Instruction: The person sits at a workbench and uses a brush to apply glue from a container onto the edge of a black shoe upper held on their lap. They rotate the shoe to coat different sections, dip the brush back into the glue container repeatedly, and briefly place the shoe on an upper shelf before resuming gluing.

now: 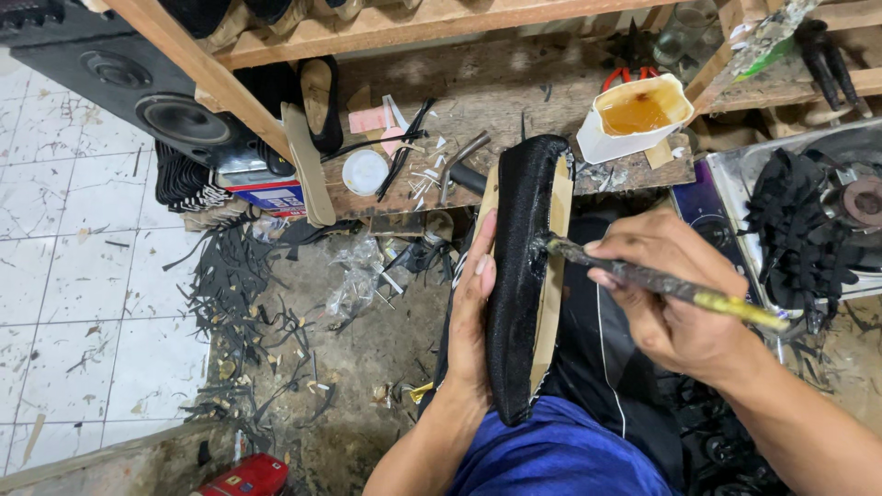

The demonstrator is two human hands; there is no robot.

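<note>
Left hand (471, 308) clamped flat along black shoe upper (519, 276), held upright over your lap. Loose grip lets upper twist; tan insole edge (552, 276) then takes uneven coat. Right hand (666, 294) closed on brush (661, 283), tip touching upper rim. Overloaded bristles likely drip onto trousers. Open glue container (636, 115) sits at table edge; your elbow could tip it.

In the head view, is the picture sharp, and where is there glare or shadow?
Head view: shoe and brush in the right hand are sharp; the floor tiles are bright, slightly washed out; glue cup glistens; the lower right corner is dark.
</note>
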